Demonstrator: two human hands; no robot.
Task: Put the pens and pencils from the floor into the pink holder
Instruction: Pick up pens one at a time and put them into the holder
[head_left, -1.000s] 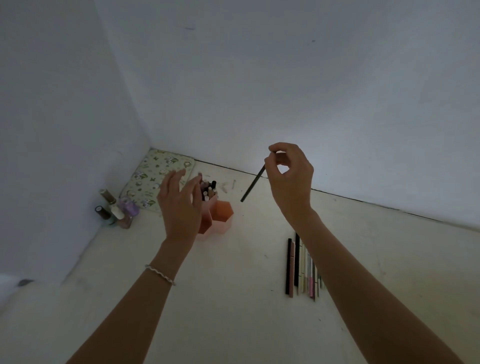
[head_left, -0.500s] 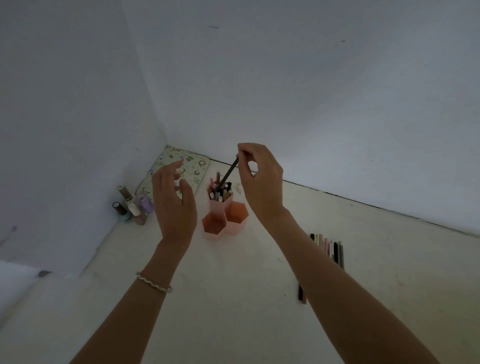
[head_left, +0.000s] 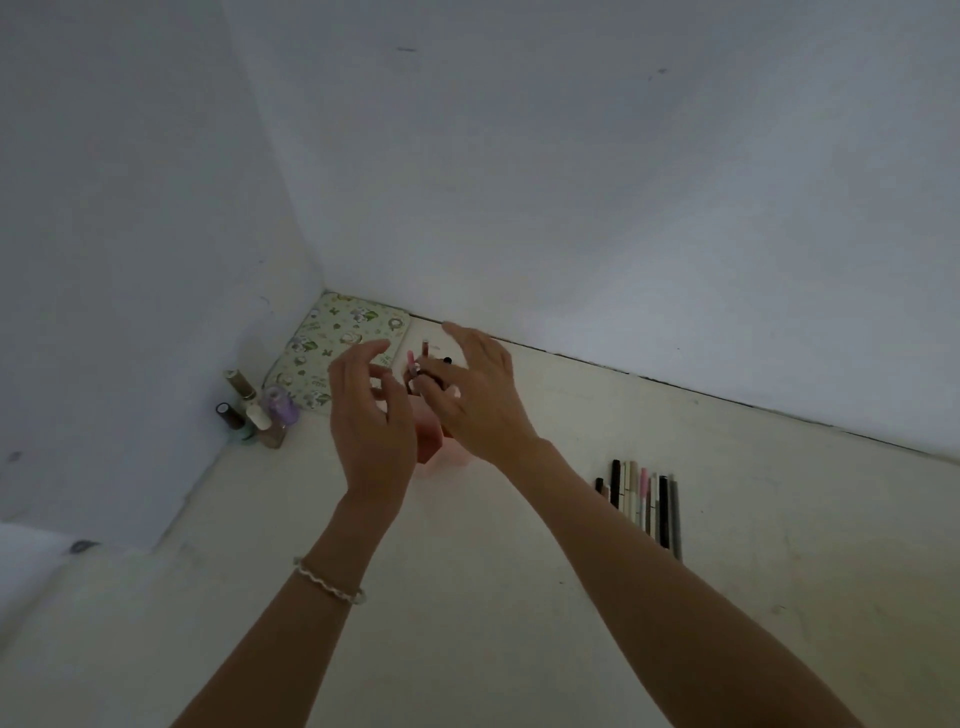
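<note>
The pink holder (head_left: 429, 437) stands on the floor near the corner, mostly hidden behind both hands. Several pen tops (head_left: 415, 367) stick up from its back cell. My left hand (head_left: 371, 415) hovers just left of the holder with fingers spread and nothing in it. My right hand (head_left: 475, 397) hangs over the holder's right side, fingers apart, touching the pen tops; I see nothing gripped in it. A row of several pens and pencils (head_left: 644, 503) lies on the floor to the right, partly under my right forearm.
A flowered green pad (head_left: 340, 340) lies in the corner. Several small bottles (head_left: 257, 413) stand along the left wall. White walls close the space at left and back. Pale floor (head_left: 467, 597) stretches in front of the holder.
My right hand carried the dark pencil left to the holder, lowered it in and let go. Both hands now sit closer around the holder with fingers spread.
</note>
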